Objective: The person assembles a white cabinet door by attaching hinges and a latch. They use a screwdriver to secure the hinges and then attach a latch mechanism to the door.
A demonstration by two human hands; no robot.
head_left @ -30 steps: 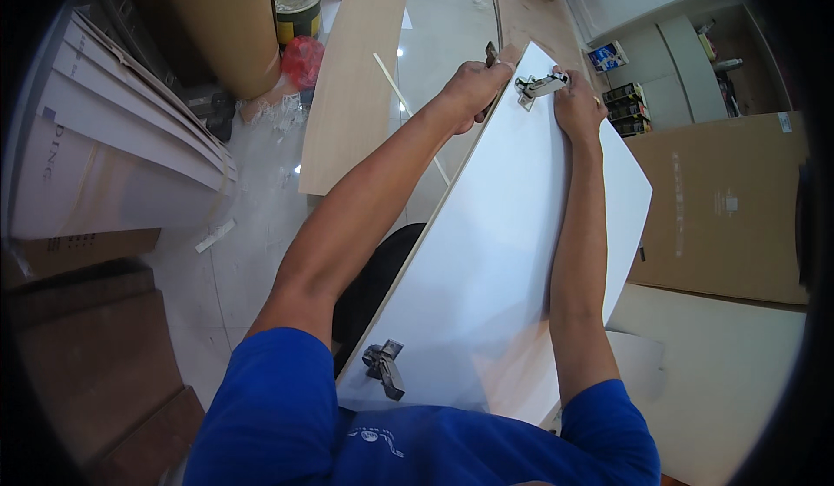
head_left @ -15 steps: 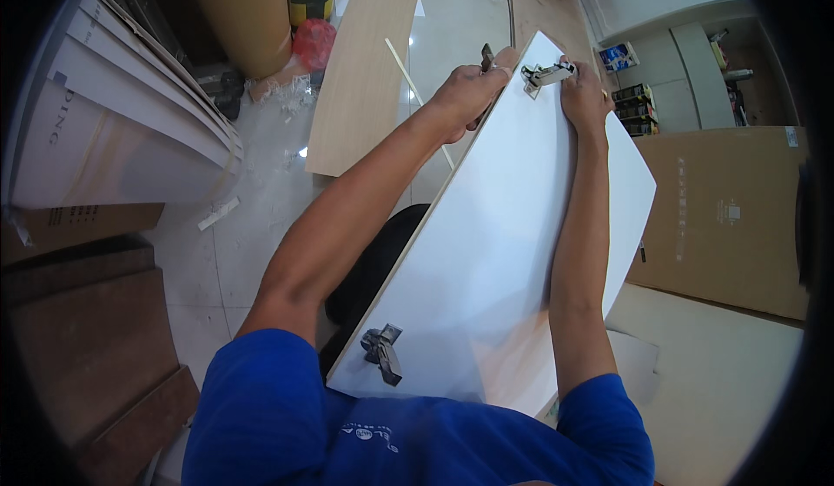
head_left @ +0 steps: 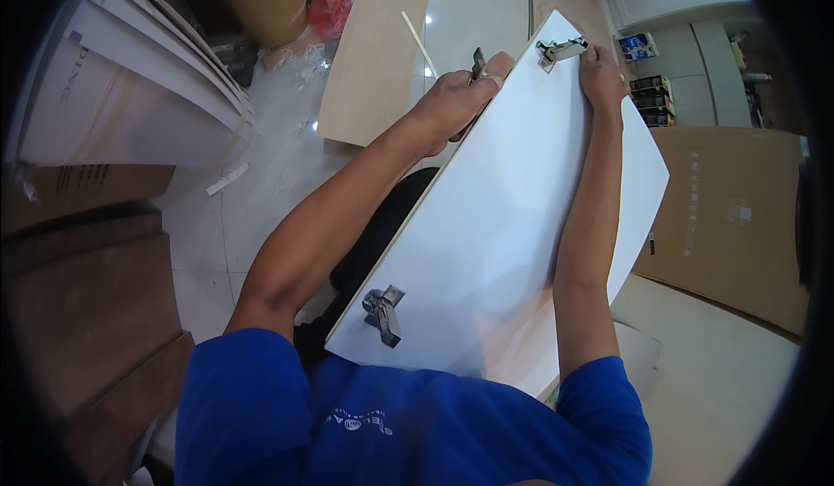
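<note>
A white board (head_left: pixel 486 208) with a bare pale edge stands tilted between my arms, its near end against my blue shirt. Two metal cabinet hinges are mounted on it: a far hinge (head_left: pixel 561 49) near the top corner and a near hinge (head_left: pixel 382 314) at the lower left. My left hand (head_left: pixel 460 104) is closed at the board's long left edge around a small metal hand tool (head_left: pixel 478 62); only its dark tip shows above the fingers, so its exact kind is hidden. Beside the far hinge, my right hand (head_left: pixel 602 78) grips the board, fingers curled over its far side.
A long wood-toned panel (head_left: pixel 373 60) lies on the tiled floor ahead, with a thin pale strip (head_left: pixel 417 43) across it. Left are stacked white sheets (head_left: pixel 130 95) and brown boards (head_left: pixel 95 312). A large cardboard box (head_left: pixel 730 225) stands right, below open shelves.
My left hand has slid with the tool along the board's left edge, toward me. My right hand keeps its hold beside the far hinge. The whole view has shifted slightly.
</note>
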